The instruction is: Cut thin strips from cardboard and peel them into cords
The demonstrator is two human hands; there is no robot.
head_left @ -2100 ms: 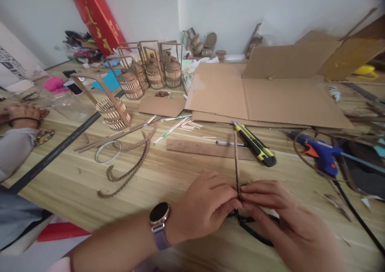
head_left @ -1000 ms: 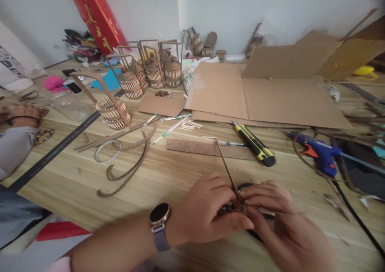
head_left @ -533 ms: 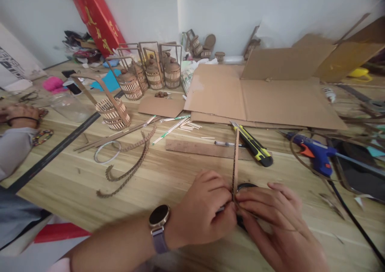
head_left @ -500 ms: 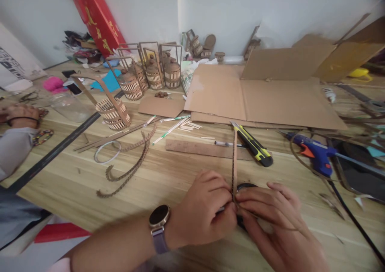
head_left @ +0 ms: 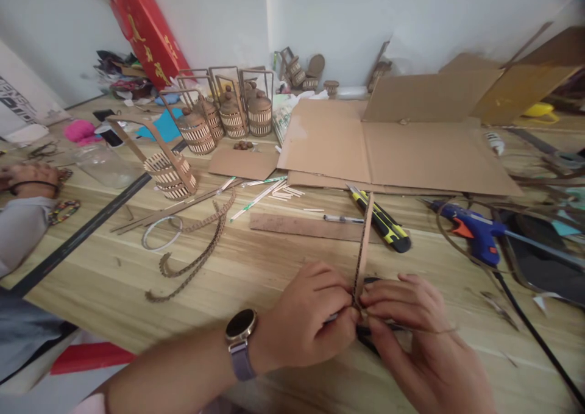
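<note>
Near the front edge, my left hand (head_left: 315,316), with a watch on its wrist, is closed on the lower end of a narrow corrugated cardboard strip (head_left: 364,237). The strip stands up between my hands, its top leaning right. My right hand (head_left: 415,328) pinches the strip's low end from the other side, fingertips close to my left thumb. A dark object (head_left: 368,341) lies partly hidden beneath the hands. Beyond them are a yellow and black utility knife (head_left: 384,222), a pen (head_left: 340,219) and a flat cardboard strip (head_left: 287,226).
A blue glue gun (head_left: 479,231) with a black cord lies right. Small lidded baskets (head_left: 235,115) and an open handled basket (head_left: 169,173) stand back left. Large cardboard sheets (head_left: 329,139) lie behind. Curved strips (head_left: 205,255) rest left. Another person's hand (head_left: 34,179) is far left.
The upright strip's top has tilted to the right and now overlaps the knife. My right hand has shifted slightly left, and its fingers have moved a little. The view has shifted slightly.
</note>
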